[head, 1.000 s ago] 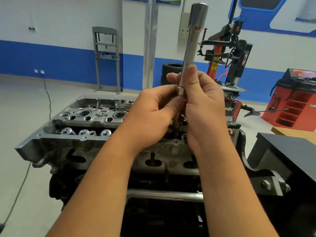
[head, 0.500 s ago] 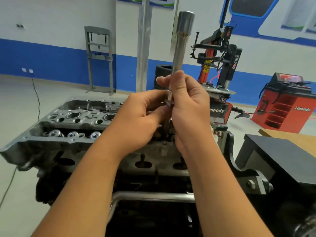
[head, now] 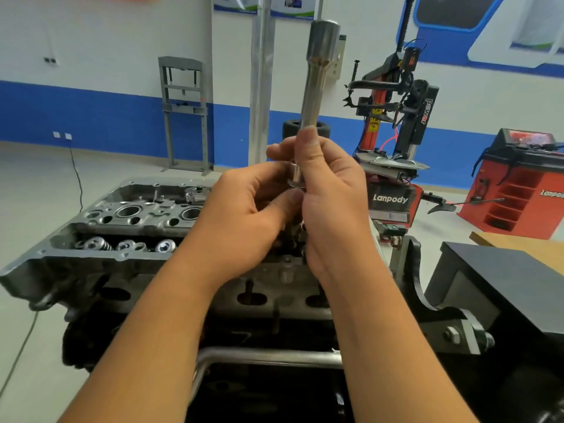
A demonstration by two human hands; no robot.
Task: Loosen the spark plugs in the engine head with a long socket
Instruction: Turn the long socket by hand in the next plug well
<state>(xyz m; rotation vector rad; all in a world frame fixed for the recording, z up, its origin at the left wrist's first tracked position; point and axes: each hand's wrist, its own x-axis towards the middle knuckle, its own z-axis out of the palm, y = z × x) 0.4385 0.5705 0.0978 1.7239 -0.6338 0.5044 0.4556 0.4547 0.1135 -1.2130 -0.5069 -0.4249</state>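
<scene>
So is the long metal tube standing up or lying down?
Standing up: the long socket points almost straight upward, gripped by the right hand above the engine head.

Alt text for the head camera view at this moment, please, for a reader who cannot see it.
Both hands hold a long socket upright above an engine head: the right hand grips its shaft, the left hand pinches near its lower end. Behind stand a tyre changer and a red cabinet.
</scene>
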